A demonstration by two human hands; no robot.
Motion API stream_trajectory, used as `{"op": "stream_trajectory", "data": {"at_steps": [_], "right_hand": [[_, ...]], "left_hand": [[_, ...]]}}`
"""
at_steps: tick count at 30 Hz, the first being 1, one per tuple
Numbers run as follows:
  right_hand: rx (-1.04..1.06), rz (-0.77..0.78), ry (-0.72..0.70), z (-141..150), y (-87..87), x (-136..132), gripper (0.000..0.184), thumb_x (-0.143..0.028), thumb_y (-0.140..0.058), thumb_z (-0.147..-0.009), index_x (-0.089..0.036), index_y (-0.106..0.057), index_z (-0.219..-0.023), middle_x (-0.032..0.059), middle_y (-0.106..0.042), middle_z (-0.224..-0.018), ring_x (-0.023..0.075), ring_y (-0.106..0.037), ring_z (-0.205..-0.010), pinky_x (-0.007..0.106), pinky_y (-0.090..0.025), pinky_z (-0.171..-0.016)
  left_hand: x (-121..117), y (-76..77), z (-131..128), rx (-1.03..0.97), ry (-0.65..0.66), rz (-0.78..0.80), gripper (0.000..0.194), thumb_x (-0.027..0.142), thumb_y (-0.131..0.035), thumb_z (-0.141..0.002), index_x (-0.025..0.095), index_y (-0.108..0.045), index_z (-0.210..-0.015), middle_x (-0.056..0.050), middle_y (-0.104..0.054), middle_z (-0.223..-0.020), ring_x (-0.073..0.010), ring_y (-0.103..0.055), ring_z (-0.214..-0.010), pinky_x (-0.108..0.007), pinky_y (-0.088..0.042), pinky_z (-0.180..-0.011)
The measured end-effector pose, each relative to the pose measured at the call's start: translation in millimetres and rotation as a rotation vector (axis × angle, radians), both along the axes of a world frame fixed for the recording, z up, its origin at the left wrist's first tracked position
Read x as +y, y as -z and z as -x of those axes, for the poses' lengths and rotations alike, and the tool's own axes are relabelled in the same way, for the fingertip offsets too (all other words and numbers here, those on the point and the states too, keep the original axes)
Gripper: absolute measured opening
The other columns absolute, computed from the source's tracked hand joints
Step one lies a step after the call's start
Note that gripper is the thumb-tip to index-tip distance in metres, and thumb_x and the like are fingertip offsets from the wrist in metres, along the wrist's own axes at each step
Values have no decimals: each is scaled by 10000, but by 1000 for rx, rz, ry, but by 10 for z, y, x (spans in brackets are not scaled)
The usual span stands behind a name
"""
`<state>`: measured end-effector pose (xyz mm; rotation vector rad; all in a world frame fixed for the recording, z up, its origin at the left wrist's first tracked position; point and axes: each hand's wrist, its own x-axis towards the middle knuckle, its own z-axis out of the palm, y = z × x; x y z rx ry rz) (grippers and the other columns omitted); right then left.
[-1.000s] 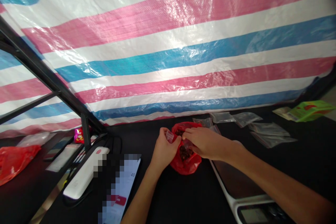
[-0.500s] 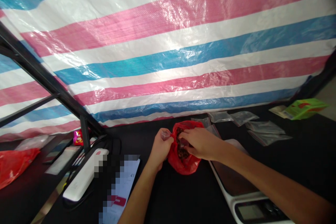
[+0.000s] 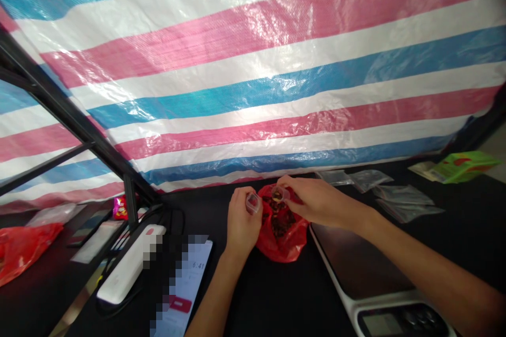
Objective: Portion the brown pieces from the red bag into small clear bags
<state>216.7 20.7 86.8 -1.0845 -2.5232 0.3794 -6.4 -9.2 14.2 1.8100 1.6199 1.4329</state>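
A red plastic bag stands open in the middle of the black table, with small dark brown dried pieces inside. On its left side, my left hand is closed around a small clear plastic container. Over the bag's far part, my right hand pinches a second small clear plastic container, which has some of the brown pieces in or behind it. What exactly lies in the left container I cannot make out. My right fingertips are partly hidden by the hand.
A scale with a dark platform sits under my right forearm. Clear zip bags and a green packet lie at the back right. A phone, a white power strip and another red bag are leftward. Striped sheeting rises behind.
My right hand has lifted out of the pieces toward the bag's far edge, bringing the clear container up. My left hand has turned, so its container's opening now shows.
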Motion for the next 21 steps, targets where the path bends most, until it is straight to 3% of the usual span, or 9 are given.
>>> {"op": "stream_trajectory", "data": {"at_steps": [4,8,13,17,21], "right_hand": [[94,-1,-99,43,-121,-93,210,-209,-568,-998,-247,-639,-1192,39,-733,-1125,225,-706,-1030,313,-510,-878],[49,-62,-183,128,-96,-158,248,-177,-616,-973,-251,-675,-1202,58,-680,-1199,233,-692,-1053,356,-530,-956],[78,-198,-236,140,-21,-123,424,-84,-493,-1011,-285,-638,-1355,77,-636,-1333,231,-649,-1191,386,-510,-1059],[95,-201,-199,118,-54,-98,342,-158,-575,-1009,-289,-656,-1315,66,-667,-1292,243,-652,-1199,398,-522,-1041],[99,-212,-62,74,-105,-62,331,-230,-601,-1008,-288,-650,-1330,71,-690,-1261,253,-685,-1141,408,-541,-1003]], "left_hand": [[-64,6,-100,14,111,121,148,253,-657,-909,242,-655,-1056,-32,-704,-948,-216,-642,-864,-315,-470,-791],[-97,25,-181,-40,134,143,298,233,-745,-817,242,-667,-1104,-42,-735,-1020,-233,-661,-932,-325,-484,-822],[-93,17,-205,-149,188,172,128,249,-704,-867,227,-659,-986,12,-694,-831,-157,-610,-731,-261,-455,-688],[-83,-22,-216,-243,213,183,158,309,-724,-879,216,-659,-988,16,-684,-836,-142,-604,-719,-247,-454,-677],[-72,-37,-193,-245,157,162,198,383,-722,-899,216,-636,-959,21,-643,-809,-142,-576,-706,-254,-451,-683]]}}
